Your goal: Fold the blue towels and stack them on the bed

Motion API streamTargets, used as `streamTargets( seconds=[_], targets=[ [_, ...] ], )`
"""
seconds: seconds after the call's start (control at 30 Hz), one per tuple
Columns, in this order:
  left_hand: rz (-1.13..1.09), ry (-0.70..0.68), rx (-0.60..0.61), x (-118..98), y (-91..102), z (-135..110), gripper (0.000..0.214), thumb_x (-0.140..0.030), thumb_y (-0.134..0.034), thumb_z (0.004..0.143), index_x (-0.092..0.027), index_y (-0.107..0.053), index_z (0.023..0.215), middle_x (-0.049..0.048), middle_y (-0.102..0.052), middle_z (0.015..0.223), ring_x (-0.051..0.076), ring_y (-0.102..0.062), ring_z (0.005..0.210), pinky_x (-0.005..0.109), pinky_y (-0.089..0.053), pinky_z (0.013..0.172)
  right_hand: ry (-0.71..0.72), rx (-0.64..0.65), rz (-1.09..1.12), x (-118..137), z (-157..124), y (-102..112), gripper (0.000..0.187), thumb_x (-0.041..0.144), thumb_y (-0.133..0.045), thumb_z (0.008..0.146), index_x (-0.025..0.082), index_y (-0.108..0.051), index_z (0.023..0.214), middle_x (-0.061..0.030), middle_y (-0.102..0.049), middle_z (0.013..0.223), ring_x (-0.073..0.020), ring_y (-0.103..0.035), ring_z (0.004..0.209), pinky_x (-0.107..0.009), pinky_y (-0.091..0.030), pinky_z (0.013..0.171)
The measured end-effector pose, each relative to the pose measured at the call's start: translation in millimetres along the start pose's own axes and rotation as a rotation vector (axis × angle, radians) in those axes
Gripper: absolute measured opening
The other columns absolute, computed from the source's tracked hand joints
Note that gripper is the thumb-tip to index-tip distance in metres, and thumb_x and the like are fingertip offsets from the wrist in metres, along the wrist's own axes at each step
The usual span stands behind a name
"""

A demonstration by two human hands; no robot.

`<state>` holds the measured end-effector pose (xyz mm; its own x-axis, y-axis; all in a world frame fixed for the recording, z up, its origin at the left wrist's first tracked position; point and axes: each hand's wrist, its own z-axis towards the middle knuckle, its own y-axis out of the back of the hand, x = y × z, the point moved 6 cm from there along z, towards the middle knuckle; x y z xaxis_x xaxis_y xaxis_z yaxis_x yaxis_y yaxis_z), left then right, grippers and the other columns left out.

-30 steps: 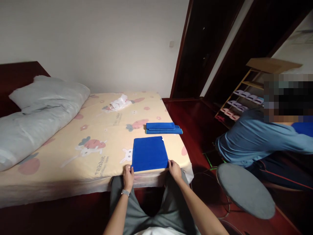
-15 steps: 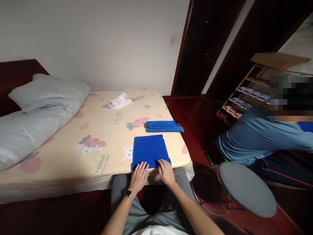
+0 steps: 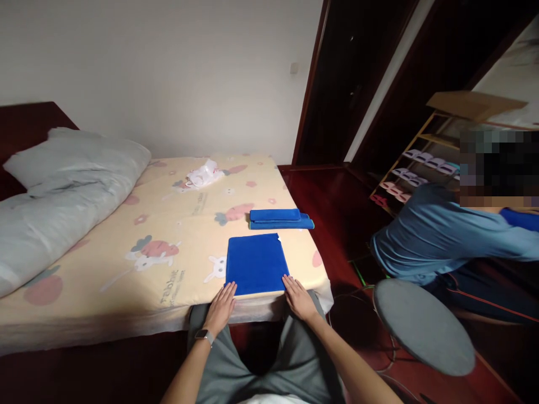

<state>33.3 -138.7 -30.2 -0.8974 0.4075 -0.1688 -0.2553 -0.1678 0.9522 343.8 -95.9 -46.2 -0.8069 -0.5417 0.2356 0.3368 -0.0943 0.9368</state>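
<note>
A flat blue cloth (image 3: 256, 264) lies near the front edge of the bed, with a small white tag at its far right corner. My left hand (image 3: 221, 307) rests on its near left corner, fingers stretched out. At the near right corner, my right hand (image 3: 298, 296) touches the cloth with its fingers also extended. Both thumbs are hard to make out. Just beyond lies a folded stack of blue cloths (image 3: 280, 219), the top one narrow, with a greenish edge below.
The bed (image 3: 181, 213) has a cream sheet with carrots and rabbits. A white plastic bag (image 3: 205, 173) and a grey quilt (image 3: 80, 185) lie on it. To the right are a round stool (image 3: 423, 325), a person in a blue top (image 3: 425, 235) and a slipper rack (image 3: 421, 137).
My hands have moved apart, from the middle of the cloth's near edge to its two corners. The folded strip along that edge no longer shows; the cloth lies flat there.
</note>
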Motion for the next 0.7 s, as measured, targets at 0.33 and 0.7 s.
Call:
streamTargets(
  seconds=[0.33, 0.7],
  targets=[
    [-0.124, -0.012, -0.072, 19, 12.3, 8, 0.041, -0.024, -0.038, 0.099, -0.027, -0.056, 0.136, 0.0035, -0.061, 0.138, 0.018, -0.056, 0.128, 0.041, -0.049, 0.108, -0.05, -0.08, 0.245, -15, 3, 14, 0.047, 0.017, -0.043, 0.095, 0.023, -0.054, 0.14, -0.0102, -0.055, 0.143, -0.0245, -0.053, 0.131, -0.047, -0.046, 0.11],
    [-0.001, -0.095, -0.051, 29, 17.5, 10, 0.042, -0.014, -0.038, 0.096, -0.023, -0.062, 0.129, 0.0059, -0.067, 0.129, 0.019, -0.062, 0.12, 0.039, -0.052, 0.104, 0.069, -0.011, 0.094, -20, 8, 25, 0.044, 0.014, -0.046, 0.094, 0.023, -0.059, 0.135, -0.0091, -0.064, 0.133, -0.0251, -0.058, 0.124, -0.047, -0.05, 0.104]
  ],
)
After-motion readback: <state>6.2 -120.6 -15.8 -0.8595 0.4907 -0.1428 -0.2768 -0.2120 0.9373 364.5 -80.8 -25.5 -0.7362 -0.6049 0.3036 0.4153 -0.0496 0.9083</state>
